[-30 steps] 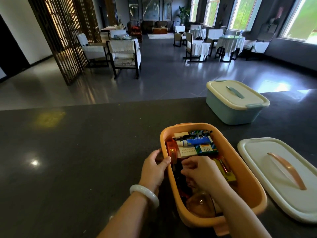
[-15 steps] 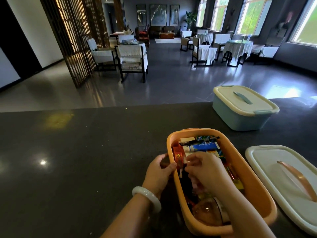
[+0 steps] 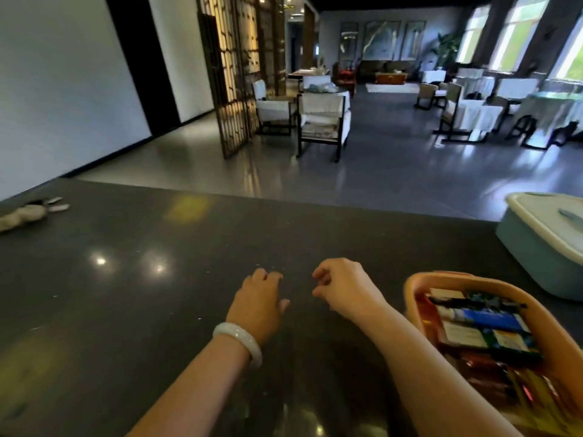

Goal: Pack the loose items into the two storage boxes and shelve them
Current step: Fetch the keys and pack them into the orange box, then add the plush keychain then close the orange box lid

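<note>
From my head view, my left hand [image 3: 260, 302] and right hand [image 3: 342, 287] hover loosely curled, holding nothing, apart over the dark counter [image 3: 142, 294]. The orange box [image 3: 416, 288] sits packed at my right, beside the lidded blue box [image 3: 542, 263]. I judge 1 item remains, the small plush toy [image 3: 28, 212] far left; I should reach it with my left hand.

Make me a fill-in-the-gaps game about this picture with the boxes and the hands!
1. The orange box has no ____ on it.
2. The bracelet is on the ____ wrist.
3. The blue-green box with its lid on is ____ away than the orange box.
4. The left hand and right hand hold ____.

Missing words: lid; left; farther; nothing
</note>
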The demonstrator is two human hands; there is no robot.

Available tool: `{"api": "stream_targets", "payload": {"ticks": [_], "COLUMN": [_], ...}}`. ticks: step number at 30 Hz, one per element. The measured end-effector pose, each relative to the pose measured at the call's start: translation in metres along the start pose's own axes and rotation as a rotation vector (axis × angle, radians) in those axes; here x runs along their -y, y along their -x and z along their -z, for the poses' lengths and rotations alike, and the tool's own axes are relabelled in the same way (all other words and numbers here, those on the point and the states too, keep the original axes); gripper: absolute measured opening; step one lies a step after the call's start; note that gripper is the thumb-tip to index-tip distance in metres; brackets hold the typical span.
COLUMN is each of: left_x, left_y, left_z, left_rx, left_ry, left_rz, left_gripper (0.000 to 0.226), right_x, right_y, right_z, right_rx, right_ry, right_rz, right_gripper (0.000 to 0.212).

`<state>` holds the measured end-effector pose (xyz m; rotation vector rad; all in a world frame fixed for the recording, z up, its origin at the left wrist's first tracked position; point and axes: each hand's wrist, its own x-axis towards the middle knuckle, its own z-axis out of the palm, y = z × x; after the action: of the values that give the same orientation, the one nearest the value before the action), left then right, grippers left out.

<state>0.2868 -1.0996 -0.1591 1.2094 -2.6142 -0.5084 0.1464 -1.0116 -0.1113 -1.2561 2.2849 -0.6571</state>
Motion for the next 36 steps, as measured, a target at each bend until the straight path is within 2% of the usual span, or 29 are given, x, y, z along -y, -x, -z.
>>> {"api": "stream_targets", "payload": {"ticks": [5,10,19,23,27,36], "left_x": [0.087,0.196,0.41,0.494,0.568,0.673], "left_y": [-0.009,-0.014,-0.018,-0.023,-0.031,-0.064], "left_z": [0.045,0.099,0.176,0.194,0.197,0.194], "left_rx": [-0.001,-0.003,-0.033,0.013,0.052,0.149], "left_ry": [-0.21,-0.422,-0.552,-0.55,-0.494,-0.234], "left_rz": [0.08,0.142,0.321,0.436,0.556,0.756], "left_gripper": [0.054,0.057,0.06,0.071,0.084,0.111], "right_x": [0.075,0.17,0.333,0.386,0.421,0.474], "right_y": [-0.045,-0.092,-0.174,-0.206,-0.24,-0.307], "right_z": [-0.052,-0.116,-0.242,-0.289,-0.329,-0.404], "right_rx": [0.081,0.169,0.252,0.297,0.35,0.467], "right_ry": [0.13,0.321,0.486,0.506,0.492,0.405], "right_rz": [0.116,0.28,0.542,0.604,0.584,0.503], "right_gripper": [0.038,0.055,0.057,0.06,0.065,0.084]}}
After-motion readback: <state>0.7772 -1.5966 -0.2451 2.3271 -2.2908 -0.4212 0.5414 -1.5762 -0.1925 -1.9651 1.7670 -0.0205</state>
